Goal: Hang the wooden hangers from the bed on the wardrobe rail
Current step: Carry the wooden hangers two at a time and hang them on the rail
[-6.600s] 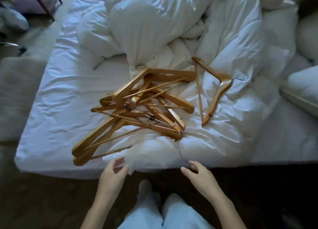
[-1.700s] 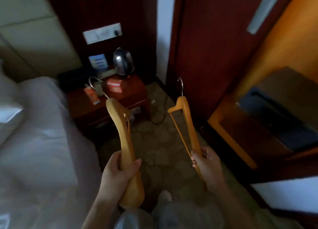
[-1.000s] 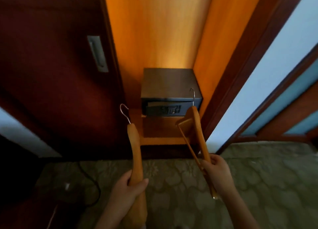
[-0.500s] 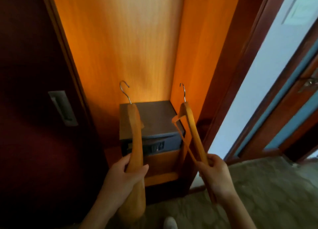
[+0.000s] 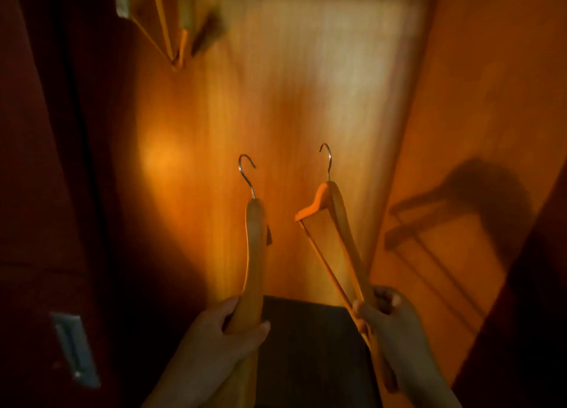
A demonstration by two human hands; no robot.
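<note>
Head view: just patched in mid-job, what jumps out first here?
Two wooden hangers held upright at centre, hooks up: the left hand grips the left hanger, the right hand the right hanger. Behind them glows the wardrobe's orange back panel. More hangers, blurred, already hang at top left; a dark safe sits below.

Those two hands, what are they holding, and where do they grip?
Each holds a wooden hanger, hook up: left hand around the left hanger's lower arm, right hand at the right hanger's lower end.

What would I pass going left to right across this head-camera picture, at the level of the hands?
Metal door handle → left hand gripping a wooden hanger → dark safe top → right hand gripping a second hanger → wardrobe side wall.
</note>
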